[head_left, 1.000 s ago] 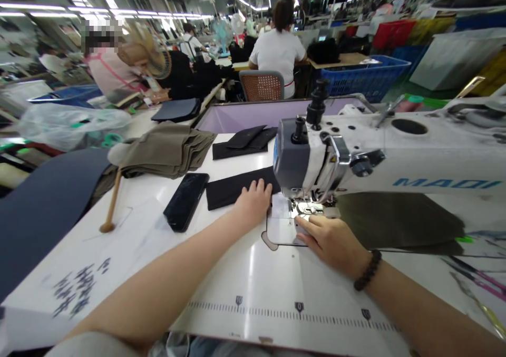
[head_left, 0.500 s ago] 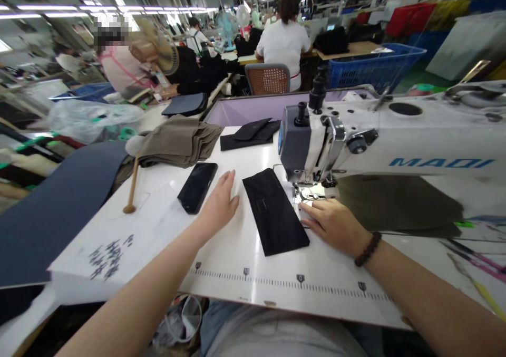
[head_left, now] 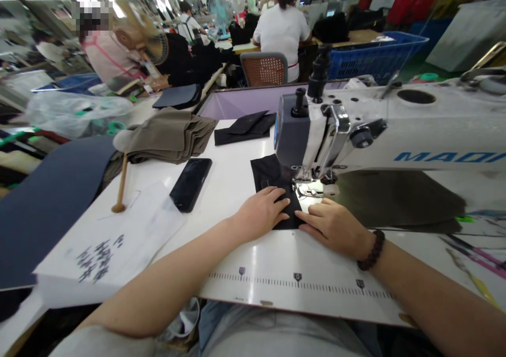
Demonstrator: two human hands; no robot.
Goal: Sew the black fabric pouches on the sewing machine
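A black fabric piece (head_left: pixel 266 168) lies flat on the white sewing table, its right edge beside the lit presser foot (head_left: pixel 310 189) of the sewing machine (head_left: pixel 446 130). My left hand (head_left: pixel 261 212) rests on top of the fabric with fingers spread, covering its middle. At the lower right edge of the fabric, my right hand (head_left: pixel 336 225) touches it with outstretched fingertips, just below the presser foot. The other fingers of that hand are slightly bent. A dark beaded bracelet (head_left: pixel 371 250) circles my right wrist.
A black phone (head_left: pixel 191 184) lies left of my hands. Behind it are stacked brown fabric pieces (head_left: pixel 169 135) and folded black pieces (head_left: pixel 245 128). A wooden stick (head_left: pixel 122 183) lies on marked white paper (head_left: pixel 138 241). Pink-handled scissors (head_left: pixel 480 257) are at right. Co-workers sit beyond.
My left hand has moved right, from bare table onto the black fabric. The fabric has shifted up and right, closer to the presser foot. My right hand stays near its edge.
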